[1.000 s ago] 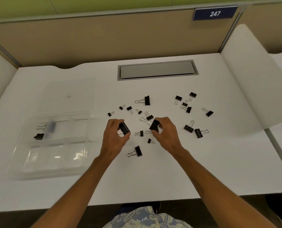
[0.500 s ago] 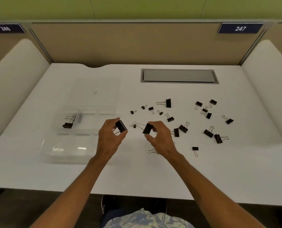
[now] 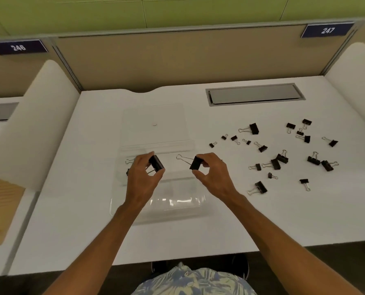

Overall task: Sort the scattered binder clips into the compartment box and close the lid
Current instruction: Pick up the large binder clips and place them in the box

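The left hand [image 3: 144, 177] pinches a large binder clip [image 3: 156, 163], the right hand [image 3: 214, 175] a second clip [image 3: 195, 163]. Both are over the clear compartment box [image 3: 177, 209], seemingly to drop in together. Its lid [image 3: 154, 124] lies open behind; scattered clips [image 3: 282, 158] lie rightward.

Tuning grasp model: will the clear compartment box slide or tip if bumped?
Likely slides: the compartment box looks thin, nearly empty, on a smooth white desk. Unlikely to tip: low and wide. Its open lid may flex.
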